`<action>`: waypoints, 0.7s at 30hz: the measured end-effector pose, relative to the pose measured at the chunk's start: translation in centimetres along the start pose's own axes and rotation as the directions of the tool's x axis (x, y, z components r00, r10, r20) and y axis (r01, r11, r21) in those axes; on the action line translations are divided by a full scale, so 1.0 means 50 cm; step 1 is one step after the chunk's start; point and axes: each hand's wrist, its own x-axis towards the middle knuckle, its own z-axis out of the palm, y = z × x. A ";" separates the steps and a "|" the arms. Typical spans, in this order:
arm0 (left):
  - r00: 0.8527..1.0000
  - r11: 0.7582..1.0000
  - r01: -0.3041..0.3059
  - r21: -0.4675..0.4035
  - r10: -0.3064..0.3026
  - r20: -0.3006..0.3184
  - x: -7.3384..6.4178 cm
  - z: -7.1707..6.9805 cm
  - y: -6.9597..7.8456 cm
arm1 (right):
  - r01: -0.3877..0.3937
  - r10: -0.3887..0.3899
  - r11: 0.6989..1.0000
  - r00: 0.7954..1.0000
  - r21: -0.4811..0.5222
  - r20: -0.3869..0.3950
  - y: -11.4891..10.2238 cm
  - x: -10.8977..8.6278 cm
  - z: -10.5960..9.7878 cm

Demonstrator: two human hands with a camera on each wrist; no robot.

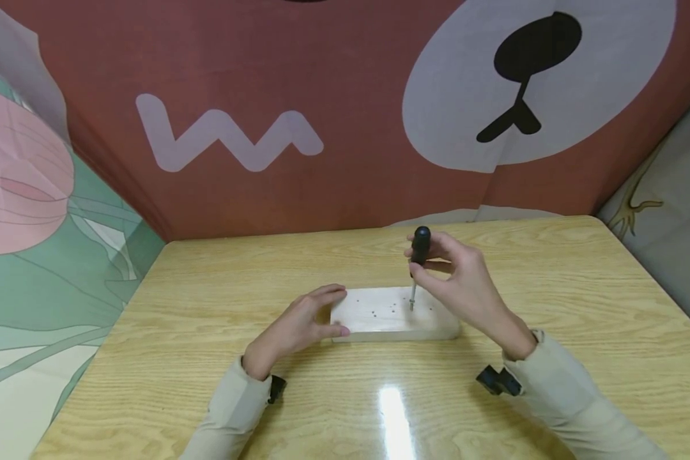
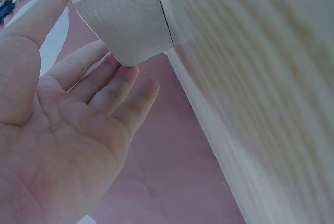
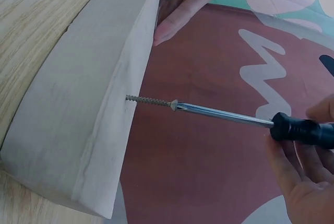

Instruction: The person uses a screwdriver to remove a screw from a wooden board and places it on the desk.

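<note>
A pale wooden block [image 1: 379, 319] with several small holes in its top lies on the table. My left hand [image 1: 305, 322] holds its left end, thumb at the near edge and fingers at the far side. In my right hand [image 1: 460, 278] is a screwdriver with a black handle [image 1: 421, 244], gripped between thumb and fingers and nearly upright. The tip of its steel shaft [image 3: 224, 115] meets the head of a screw [image 3: 151, 100]. That screw stands in the block's top face, with most of its thread showing. The right wrist view shows the block's long side.
The wood-grain table [image 1: 207, 300] has a bright reflection [image 1: 397, 421] near its front. A red printed cloth [image 1: 356, 179] hangs along the back edge, with other printed cloths at the sides. A dark wrist device [image 1: 497, 381] sits by the right cuff.
</note>
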 end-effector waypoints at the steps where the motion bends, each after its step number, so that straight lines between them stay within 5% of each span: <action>1: 1.000 1.000 0.001 -0.002 -0.001 0.000 0.000 0.000 0.000 | 0.004 -0.004 1.000 1.000 0.000 -0.003 0.000 0.000 0.001; 11: 1.000 1.000 -0.004 0.003 0.004 0.001 0.000 0.000 -0.001 | 0.094 -0.097 0.994 0.993 -0.051 -0.073 0.010 0.005 0.003; 21: 1.000 1.000 0.007 -0.005 -0.007 0.002 -0.001 0.000 0.004 | 0.034 -0.032 0.999 0.996 0.027 -0.082 0.005 0.004 0.001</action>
